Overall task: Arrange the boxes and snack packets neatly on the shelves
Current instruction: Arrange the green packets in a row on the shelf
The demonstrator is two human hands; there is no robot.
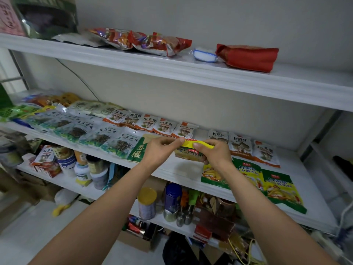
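Observation:
Both hands hold a yellow-topped snack packet (pixel 188 151) just above the middle shelf (pixel 183 170). My left hand (pixel 162 150) pinches its top left corner; my right hand (pixel 214 153) grips its top right edge. The lower part of the packet is partly hidden by my right hand. A green packet (pixel 138 153) lies left of it. Green-and-yellow seasoning packets (pixel 265 185) lie to the right near the shelf front. White-and-orange mushroom packets (pixel 152 123) stand in a row behind, with more (pixel 254 150) to the right.
The top shelf (pixel 191 73) carries red snack bags (pixel 149 41), a small white pack (pixel 204 54) and a red pouch (pixel 248 57). Clear seaweed packets (pixel 91 131) fill the middle shelf's left. Jars, bottles and cans (pixel 147 203) crowd the lower shelves.

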